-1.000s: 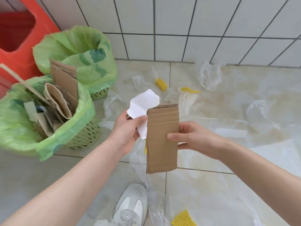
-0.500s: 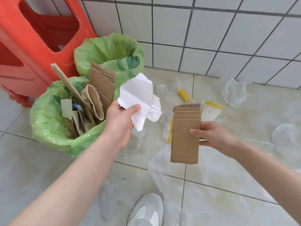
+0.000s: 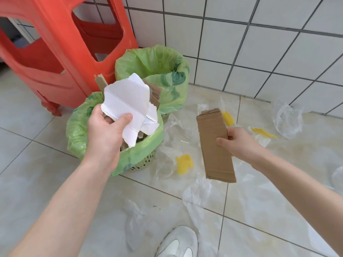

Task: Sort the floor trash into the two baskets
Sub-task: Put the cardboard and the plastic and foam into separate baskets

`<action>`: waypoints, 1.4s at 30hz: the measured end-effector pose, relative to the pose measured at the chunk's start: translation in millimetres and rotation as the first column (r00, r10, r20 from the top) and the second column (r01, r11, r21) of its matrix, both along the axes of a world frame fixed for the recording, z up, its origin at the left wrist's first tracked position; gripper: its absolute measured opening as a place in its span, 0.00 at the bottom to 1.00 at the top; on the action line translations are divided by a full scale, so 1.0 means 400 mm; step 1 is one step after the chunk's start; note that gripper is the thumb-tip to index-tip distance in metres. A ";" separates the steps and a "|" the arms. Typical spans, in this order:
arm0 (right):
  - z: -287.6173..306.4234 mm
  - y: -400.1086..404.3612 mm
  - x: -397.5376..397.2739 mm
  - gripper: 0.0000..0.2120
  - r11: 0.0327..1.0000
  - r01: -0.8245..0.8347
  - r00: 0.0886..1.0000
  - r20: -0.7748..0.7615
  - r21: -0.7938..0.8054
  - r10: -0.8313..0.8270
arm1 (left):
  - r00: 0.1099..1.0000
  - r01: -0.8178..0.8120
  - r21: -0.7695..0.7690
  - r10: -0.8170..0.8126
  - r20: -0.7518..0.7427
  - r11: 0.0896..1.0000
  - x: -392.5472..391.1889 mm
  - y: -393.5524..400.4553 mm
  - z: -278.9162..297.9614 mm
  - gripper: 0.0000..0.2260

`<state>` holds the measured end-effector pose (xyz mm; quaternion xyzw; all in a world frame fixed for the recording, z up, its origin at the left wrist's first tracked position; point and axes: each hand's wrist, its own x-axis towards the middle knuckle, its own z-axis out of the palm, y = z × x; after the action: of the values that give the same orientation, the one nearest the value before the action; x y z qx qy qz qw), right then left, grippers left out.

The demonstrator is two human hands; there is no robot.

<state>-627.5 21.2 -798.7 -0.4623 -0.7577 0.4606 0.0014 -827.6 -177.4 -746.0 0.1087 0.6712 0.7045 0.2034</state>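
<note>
Left hand (image 3: 105, 130), now gripping white paper (image 3: 128, 106) over the center-left basket (image 3: 141, 154); right hand (image 3: 239, 143) clutches cardboard (image 3: 213, 145); drop seems imminent.

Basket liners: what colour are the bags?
Light green with darker green leaf prints, on both the near basket and the far basket; the head view shows it.

A red stool (image 3: 61, 58) stands at the floor's far left, against the tiled wall (image 3: 241, 43). A white shoe (image 3: 177, 242) rests on the floor (image 3: 37, 182) at its near edge, partly cut off.
</note>
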 end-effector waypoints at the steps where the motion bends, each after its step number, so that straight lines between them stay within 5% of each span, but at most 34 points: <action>1: 0.005 -0.005 -0.006 0.08 0.997 -0.028 0.999 0.039 0.078 0.025 | 1.000 -0.027 -0.001 0.027 -0.008 1.000 -0.009 -0.009 -0.002 0.12; 5: 0.039 -0.033 -0.025 0.06 0.989 -0.058 0.998 -0.003 0.134 0.059 | 0.994 -0.107 -0.026 0.106 -0.023 0.994 -0.037 -0.045 -0.015 0.13; 12: 0.141 -0.086 -0.108 0.07 0.986 -0.040 0.937 -0.350 -0.163 -0.020 | 0.981 -0.191 -0.076 0.187 -0.059 0.979 -0.069 -0.085 -0.032 0.13; 18: 0.212 -0.120 -0.201 0.08 0.939 -0.137 0.841 -0.538 -0.316 -0.059 | 0.875 -0.372 -0.291 0.228 -0.427 0.881 -0.105 -0.125 -0.028 0.09; 23: 0.236 -0.126 -0.263 0.07 0.999 -0.018 0.808 -0.589 -0.050 -0.015 | 0.726 -0.525 -0.336 0.205 -0.656 0.782 -0.118 -0.134 -0.018 0.10; 27: 0.234 -0.122 -0.280 0.06 0.976 0.059 0.824 -0.562 0.211 0.072 | 0.730 -0.479 -0.487 0.024 -0.683 0.730 -0.130 -0.126 -0.062 0.13; 33: 0.209 -0.126 -0.299 0.09 0.990 0.035 0.838 -0.544 0.138 0.046 | 0.838 -0.189 -0.677 -0.243 -0.489 0.711 -0.111 -0.085 -0.110 0.15; 36: 0.192 -0.131 -0.307 0.07 0.997 0.015 0.867 -0.497 0.080 0.027 | 0.876 -0.115 -0.665 -0.240 -0.418 0.737 -0.117 -0.071 -0.109 0.17; 42: 0.185 -0.130 -0.320 0.08 0.967 -0.013 0.901 -0.417 0.253 0.121 | 0.861 -0.146 -0.644 -0.224 -0.457 0.751 -0.128 -0.083 -0.120 0.19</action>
<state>-755.7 -30.9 -724.7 -0.3194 -0.8050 0.4542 0.2090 -878.9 -210.5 -794.2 0.2259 0.9018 0.3635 0.0596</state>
